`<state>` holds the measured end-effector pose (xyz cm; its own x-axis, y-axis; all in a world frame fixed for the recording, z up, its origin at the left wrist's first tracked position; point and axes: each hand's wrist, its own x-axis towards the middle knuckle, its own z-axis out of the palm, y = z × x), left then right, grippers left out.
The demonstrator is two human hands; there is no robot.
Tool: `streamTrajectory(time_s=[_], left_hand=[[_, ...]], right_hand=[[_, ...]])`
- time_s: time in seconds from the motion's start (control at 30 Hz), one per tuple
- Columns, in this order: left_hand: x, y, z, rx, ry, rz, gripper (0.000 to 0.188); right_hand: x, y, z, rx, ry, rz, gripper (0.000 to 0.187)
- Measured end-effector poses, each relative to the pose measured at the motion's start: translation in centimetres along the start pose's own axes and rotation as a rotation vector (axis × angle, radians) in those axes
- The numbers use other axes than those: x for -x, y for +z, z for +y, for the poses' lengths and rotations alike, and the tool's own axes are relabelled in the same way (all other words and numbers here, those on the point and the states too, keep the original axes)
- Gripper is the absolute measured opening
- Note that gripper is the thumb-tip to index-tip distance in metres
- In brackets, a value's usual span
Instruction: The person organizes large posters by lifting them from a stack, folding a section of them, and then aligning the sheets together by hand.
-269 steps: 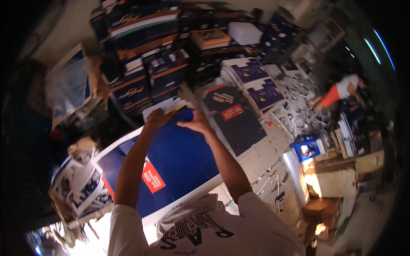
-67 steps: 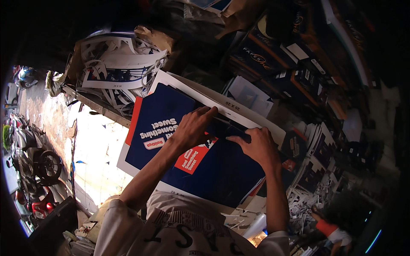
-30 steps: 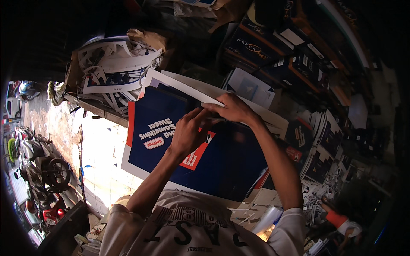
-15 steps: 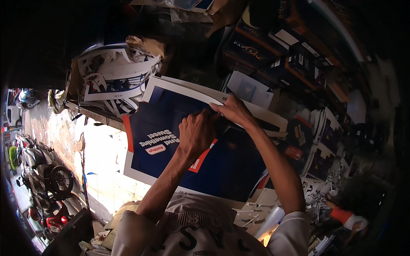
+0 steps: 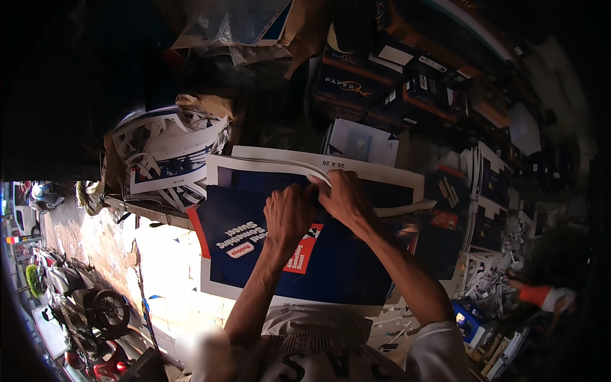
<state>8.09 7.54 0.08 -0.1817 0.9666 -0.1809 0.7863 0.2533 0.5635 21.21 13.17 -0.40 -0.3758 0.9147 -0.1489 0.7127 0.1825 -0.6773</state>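
Observation:
A printed dark-blue sheet [image 5: 344, 274] with red and white patches and a white border lies in front of me. My left hand [image 5: 289, 213] is closed over its upper middle, knuckles up; whatever its fingertips grip is hidden. Close beside it, my right hand [image 5: 344, 198] pinches a narrow white edge strip [image 5: 280, 164] along the sheet's far side. That strip arches up to the fingers, and a loose end [image 5: 407, 208] sticks out past my right wrist. Beneath lies another white-bordered sheet [image 5: 375, 173].
A carton of white and blue paper offcuts [image 5: 168, 149] stands at far left. Dark boxes [image 5: 350, 89] are stacked at the back. Right, a stack of printed sheets [image 5: 490, 191] stands near scattered paper scraps [image 5: 487, 274]. A person in red [image 5: 534, 294] is at lower right. Motorbikes [image 5: 83, 299] stand outside.
The view has shifted, so the scene sits lower. My right hand has come nearer the sheet's middle with the white strip, which now curves more. More of the sheet beneath shows.

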Motion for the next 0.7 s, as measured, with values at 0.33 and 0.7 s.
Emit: streamTrajectory(time_s=[0.33, 0.7], left_hand=[[0.0, -1.4, 0.0, 0.118, -0.025, -0.041, 0.019], [0.2, -2.3, -0.4, 0.179, -0.053, -0.042, 0.018]], right_hand=[[3.8, -1.1, -2.8, -0.044, 0.047, -0.012, 0.029], [4.2, 0.0, -3.2, -0.011, 0.120, -0.010, 0.033]])
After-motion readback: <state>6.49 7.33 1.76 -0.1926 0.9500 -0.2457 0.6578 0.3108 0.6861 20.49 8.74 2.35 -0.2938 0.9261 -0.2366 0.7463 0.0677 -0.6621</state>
